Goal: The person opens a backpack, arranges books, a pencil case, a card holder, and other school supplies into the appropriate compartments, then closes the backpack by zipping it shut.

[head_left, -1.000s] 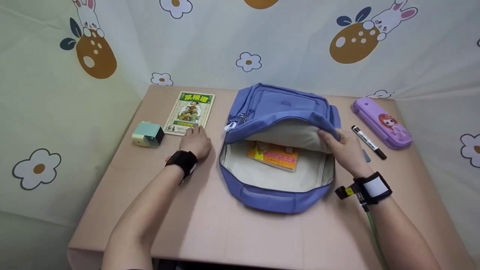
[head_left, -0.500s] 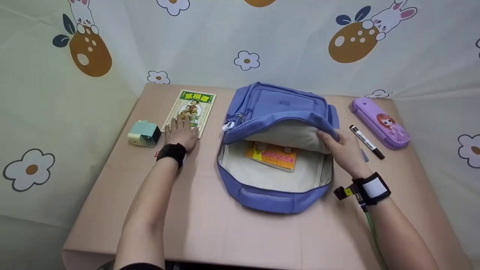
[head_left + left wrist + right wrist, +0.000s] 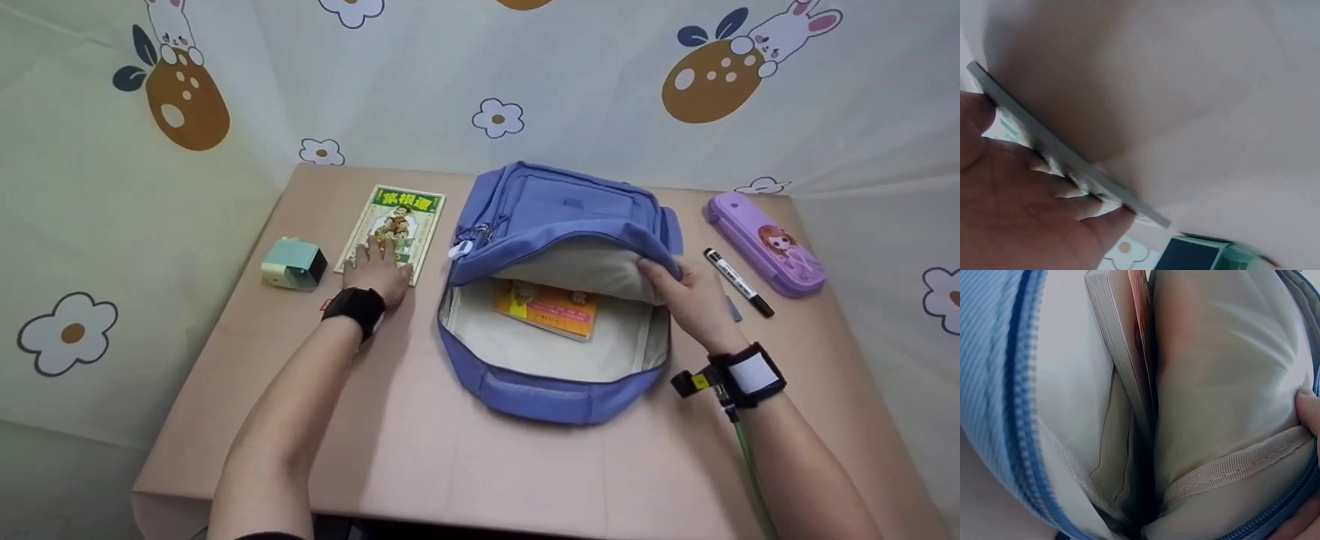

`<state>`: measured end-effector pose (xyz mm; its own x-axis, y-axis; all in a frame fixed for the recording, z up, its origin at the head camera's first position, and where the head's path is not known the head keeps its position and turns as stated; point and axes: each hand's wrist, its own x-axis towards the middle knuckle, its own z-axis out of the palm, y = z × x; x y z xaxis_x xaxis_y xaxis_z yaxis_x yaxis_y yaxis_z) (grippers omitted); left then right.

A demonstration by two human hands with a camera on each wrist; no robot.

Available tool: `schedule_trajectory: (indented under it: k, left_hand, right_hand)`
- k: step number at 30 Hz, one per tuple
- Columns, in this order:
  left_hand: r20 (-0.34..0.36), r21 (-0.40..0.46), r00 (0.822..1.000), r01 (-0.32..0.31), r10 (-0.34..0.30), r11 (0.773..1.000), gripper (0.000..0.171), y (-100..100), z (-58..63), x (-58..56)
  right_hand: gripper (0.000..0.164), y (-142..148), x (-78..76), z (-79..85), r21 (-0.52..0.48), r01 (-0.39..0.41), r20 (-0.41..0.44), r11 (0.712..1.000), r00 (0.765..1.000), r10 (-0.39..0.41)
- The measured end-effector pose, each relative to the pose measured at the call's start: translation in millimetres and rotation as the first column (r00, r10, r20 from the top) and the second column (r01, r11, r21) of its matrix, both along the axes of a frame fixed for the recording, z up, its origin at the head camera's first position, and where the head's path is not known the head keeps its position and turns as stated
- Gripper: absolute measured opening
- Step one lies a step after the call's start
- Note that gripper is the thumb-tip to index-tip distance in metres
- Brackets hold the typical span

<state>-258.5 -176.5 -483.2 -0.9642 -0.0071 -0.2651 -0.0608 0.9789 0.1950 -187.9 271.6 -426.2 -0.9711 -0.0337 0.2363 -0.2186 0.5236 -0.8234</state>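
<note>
Two books: the green book (image 3: 401, 214) lies at the far left, the orange book (image 3: 551, 313) inside one blue bag (image 3: 570, 201). One box (image 3: 292, 262) is left; one pen (image 3: 739, 282) and one purple case (image 3: 757, 238) are right. The left hand (image 3: 380, 276) touches the green book, fingers apart. The right hand (image 3: 697, 304) pinches the bag's edge. Only the left wrist view shows the green book's grey side.

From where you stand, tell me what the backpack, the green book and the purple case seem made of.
Backpack: matte woven fabric, probably synthetic; ribbed weave shows up close. Green book: paper or card, shown by its flat printed cover; sheen uncertain. Purple case: perhaps moulded foam or plastic, smooth, softly glossy; rounded form looks stiff.
</note>
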Motion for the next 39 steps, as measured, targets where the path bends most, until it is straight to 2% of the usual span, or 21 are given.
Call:
schedule_trajectory:
  k: [3,7,14,22,26,29,33,39]
  left_hand:
    - [0.011,-0.023,1.000,0.011,-0.011,1.000,0.071,3.2,0.8,6.4]
    - [0.009,-0.073,0.999,0.033,-0.032,0.997,0.072,5.9,-1.3,16.1]
    - [0.015,-0.141,0.997,0.071,-0.070,0.987,0.075,10.9,-4.7,38.7]
    - [-0.074,-0.231,0.987,0.124,-0.144,0.965,0.074,15.3,-5.6,75.3]
    - [-0.113,-0.236,0.979,0.142,-0.173,0.961,0.075,15.6,-3.7,86.3]
    - [-0.101,-0.175,0.983,0.132,-0.151,0.976,0.075,12.9,0.7,85.4]
    - [-0.034,-0.038,0.996,0.079,-0.080,0.996,0.075,2.0,8.1,75.8]
    - [0.028,0.078,0.999,-0.018,0.016,0.997,0.090,-26.1,14.2,60.1]
  right_hand:
    - [0.045,-1.4,2.0,1.7,0.002,0.000,0.008,1.000,1.000,0.000]
    - [0.045,7.3,-6.7,-12.9,0.005,-0.001,0.002,1.000,1.000,0.001]
    - [0.045,9.6,-9.7,-16.1,0.056,0.021,-0.061,0.998,0.998,-0.018]
    - [0.050,10.3,-9.9,-18.3,0.062,0.019,-0.049,0.998,0.999,-0.016]
    - [0.050,10.8,-9.7,-18.4,0.052,0.012,-0.046,0.999,0.999,-0.009]
    - [0.050,10.9,-9.9,-18.8,0.052,0.014,-0.039,0.999,0.999,-0.012]
    - [0.050,11.2,-9.9,-19.1,0.057,0.014,-0.017,0.998,1.000,-0.013]
    - [0.051,11.1,-9.5,-17.7,0.067,0.007,-0.009,0.998,1.000,-0.007]
